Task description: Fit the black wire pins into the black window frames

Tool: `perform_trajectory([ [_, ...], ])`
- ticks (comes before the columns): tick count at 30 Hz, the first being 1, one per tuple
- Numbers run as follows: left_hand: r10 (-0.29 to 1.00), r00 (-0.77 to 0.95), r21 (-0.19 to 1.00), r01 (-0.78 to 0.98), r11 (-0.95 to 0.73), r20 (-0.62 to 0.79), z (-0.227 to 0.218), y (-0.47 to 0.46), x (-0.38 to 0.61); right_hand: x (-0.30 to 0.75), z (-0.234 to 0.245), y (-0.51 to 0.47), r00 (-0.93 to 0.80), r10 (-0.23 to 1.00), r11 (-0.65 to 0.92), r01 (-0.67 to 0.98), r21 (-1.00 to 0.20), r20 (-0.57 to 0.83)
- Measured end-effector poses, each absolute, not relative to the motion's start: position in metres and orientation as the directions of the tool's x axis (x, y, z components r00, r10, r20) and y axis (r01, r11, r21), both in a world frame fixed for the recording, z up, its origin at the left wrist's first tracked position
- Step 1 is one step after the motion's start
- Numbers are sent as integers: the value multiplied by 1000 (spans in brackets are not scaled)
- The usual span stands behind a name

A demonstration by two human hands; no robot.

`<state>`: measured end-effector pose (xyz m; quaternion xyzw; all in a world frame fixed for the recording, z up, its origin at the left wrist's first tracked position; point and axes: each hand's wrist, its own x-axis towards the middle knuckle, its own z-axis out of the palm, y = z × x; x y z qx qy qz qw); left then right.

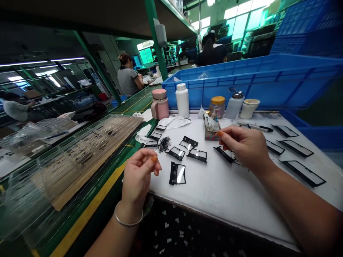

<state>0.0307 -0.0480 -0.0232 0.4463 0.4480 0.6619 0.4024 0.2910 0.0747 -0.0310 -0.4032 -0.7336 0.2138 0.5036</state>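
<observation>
Closest in, the left hand (139, 175) hovers at the white bench (214, 192) edge, fingers pinched together, while the right hand (245, 144) curls over a black frame (224, 154), grip unclear; pressing that frame flat would likely steady fine work.

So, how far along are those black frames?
Done: hard to judge; the frames beside the wire pile show clear panels. In hand: right hand over one frame, left hand pinched, contents too small to see. Left: possibly the long frames at right.
</observation>
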Motion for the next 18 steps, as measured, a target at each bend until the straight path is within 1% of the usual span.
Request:
perform_trajectory([
  [1, 940, -248, 972, 67, -226, 236, -25, -52, 24, 291, -31, 75, -169, 807, 583, 376, -720, 565],
  [2, 954, -205, 952, 262, -161, 218, -27, -56, 19, 291, -32, 75, -170, 808, 582, 376, -721, 564],
  [3, 970, -165, 897, 433, -89, 176, -29, -58, 15, 291, -32, 75, -170, 808, 582, 377, -721, 563],
  [4, 984, -132, 822, 569, -23, 119, -31, -60, 14, 291, -32, 75, -169, 809, 581, 377, -722, 563],
  [6, 995, -95, 676, 734, 63, 10, -35, -61, 15, 292, -31, 75, -166, 811, 578, 378, -724, 561],
  [7, 996, -87, 626, 776, 83, -26, -37, -59, 17, 292, -31, 74, -162, 813, 575, 380, -725, 559],
  [9, 996, -73, 576, 813, 89, -52, -40, -53, 23, 292, -29, 74, -157, 816, 570, 381, -728, 557],
  [13, 996, -57, 569, 818, 86, -69, -44, -37, 26, 293, -27, 74, -144, 814, 571, 376, -730, 562],
  [15, 994, -32, 608, 789, 90, -106, -45, -32, 22, 294, -27, 75, -148, 810, 577, 371, -728, 567],
  [16, 991, -9, 653, 751, 95, -135, -45, -30, 19, 295, -27, 75, -151, 808, 581, 367, -727, 569],
  [18, 981, 59, 778, 619, 109, -185, -44, -28, 14, 295, -27, 74, -154, 807, 584, 355, -730, 570],
])
